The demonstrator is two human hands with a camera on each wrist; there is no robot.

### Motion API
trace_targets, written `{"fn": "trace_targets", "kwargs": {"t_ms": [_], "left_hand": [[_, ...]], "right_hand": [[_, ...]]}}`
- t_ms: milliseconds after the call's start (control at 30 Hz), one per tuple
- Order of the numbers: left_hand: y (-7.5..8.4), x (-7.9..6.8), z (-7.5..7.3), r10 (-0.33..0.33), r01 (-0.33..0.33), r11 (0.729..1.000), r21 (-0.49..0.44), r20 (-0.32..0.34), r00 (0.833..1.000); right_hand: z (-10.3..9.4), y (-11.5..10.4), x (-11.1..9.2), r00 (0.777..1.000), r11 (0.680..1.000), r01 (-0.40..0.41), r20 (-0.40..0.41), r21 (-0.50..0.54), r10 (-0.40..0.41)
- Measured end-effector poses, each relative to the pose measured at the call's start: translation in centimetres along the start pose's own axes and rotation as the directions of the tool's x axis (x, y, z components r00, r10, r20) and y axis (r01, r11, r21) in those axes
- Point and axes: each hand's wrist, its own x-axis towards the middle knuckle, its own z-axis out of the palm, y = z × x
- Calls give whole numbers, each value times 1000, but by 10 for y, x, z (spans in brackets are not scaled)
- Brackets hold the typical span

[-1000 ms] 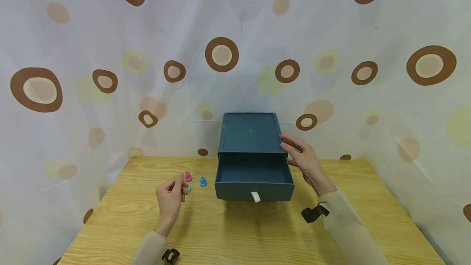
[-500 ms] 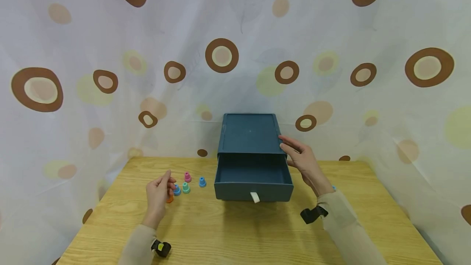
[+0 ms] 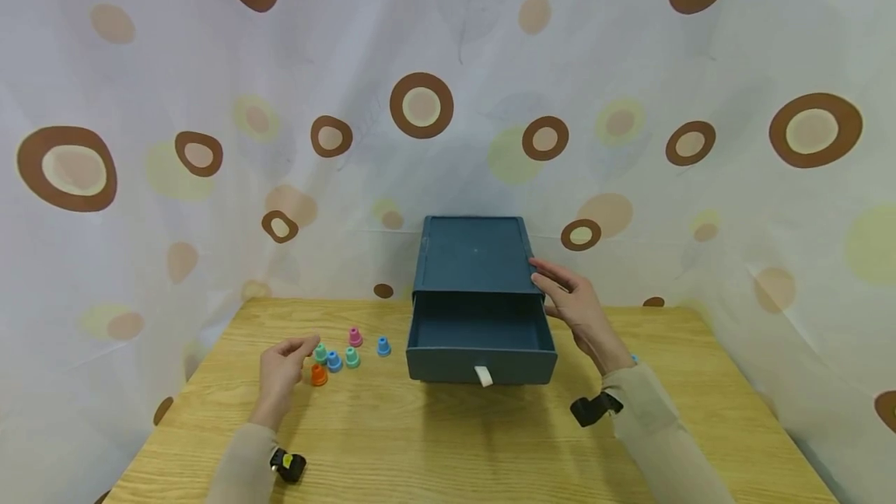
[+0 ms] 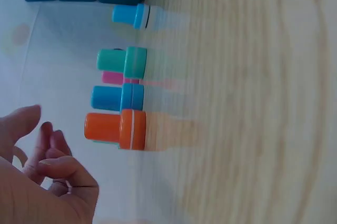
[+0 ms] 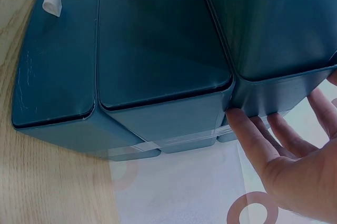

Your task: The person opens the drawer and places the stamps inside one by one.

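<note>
Over the left part of the table, my left hand point(image 3: 280, 370) hovers with loosely bent fingers and nothing between them. Beside its fingertips stand small stamp-like pegs with wide bases: an orange one point(image 3: 319, 375), a green one point(image 3: 320, 353) and a blue one point(image 3: 334, 362). A second green peg point(image 3: 352, 357), a pink peg point(image 3: 355, 337) and another blue peg point(image 3: 383, 346) are farther right. My right hand point(image 3: 577, 303) rests its extended fingers on the right side of a dark blue drawer cabinet point(image 3: 476, 255). The cabinet's top drawer point(image 3: 481, 365) is pulled out.
Two lower drawers, a middle one point(image 5: 158, 40) and a bottom one point(image 5: 58, 66), are closed and have white tabs. Behind the right wrist, a small blue object point(image 3: 635, 359) partly shows. A patterned curtain point(image 3: 448, 169) hangs behind the wooden table point(image 3: 420, 449).
My left hand has moved left, away from the pegs, uncovering the orange, blue and both green ones. The right hand stays against the cabinet, and the drawer has not moved.
</note>
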Motion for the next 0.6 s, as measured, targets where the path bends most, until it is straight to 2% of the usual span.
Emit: {"fn": "trace_targets", "kwargs": {"t_ms": [167, 367, 600], "left_hand": [[-6, 3, -8, -32, 25, 995, 96, 63, 997], [-13, 7, -16, -109, 82, 981, 175, 152, 982], [-11, 4, -18, -129, 78, 971, 224, 223, 966]], "right_hand": [[1, 1, 1, 1000, 1000, -2, -7, 4, 2], [0, 2, 0, 1000, 1000, 0, -1, 5, 0], [0, 1, -1, 1000, 1000, -6, -7, -4, 6]]}}
